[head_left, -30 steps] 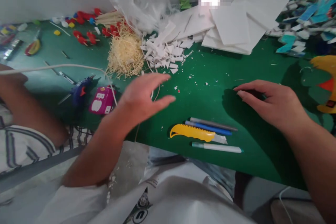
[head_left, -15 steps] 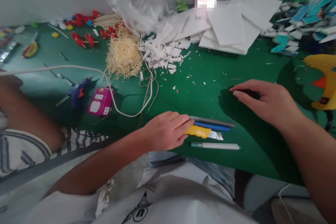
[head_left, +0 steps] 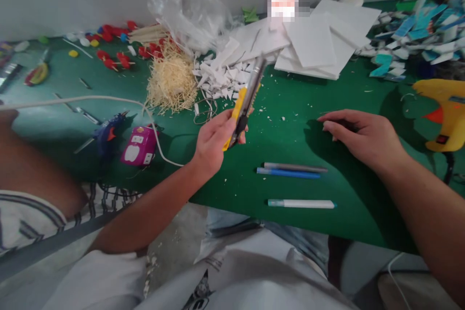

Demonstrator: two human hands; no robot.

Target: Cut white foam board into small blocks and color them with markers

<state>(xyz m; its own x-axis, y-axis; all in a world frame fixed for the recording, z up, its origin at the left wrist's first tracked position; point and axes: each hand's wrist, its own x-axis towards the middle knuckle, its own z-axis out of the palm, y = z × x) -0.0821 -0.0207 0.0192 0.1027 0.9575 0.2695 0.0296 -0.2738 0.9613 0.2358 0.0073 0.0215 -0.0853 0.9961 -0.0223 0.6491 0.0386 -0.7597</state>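
Left fingers [head_left: 225, 131] grip a slender yellow-and-metal cutter [head_left: 245, 108].

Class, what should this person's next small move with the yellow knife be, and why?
Perhaps tilting the knife to check its blade: the left hand grips it, its metal end points forward, and whether the blade is out is unclear here.

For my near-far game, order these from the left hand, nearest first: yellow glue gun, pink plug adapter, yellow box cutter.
1. Yellow box cutter: in the left hand.
2. Pink plug adapter: left of that hand.
3. Yellow glue gun: far right.
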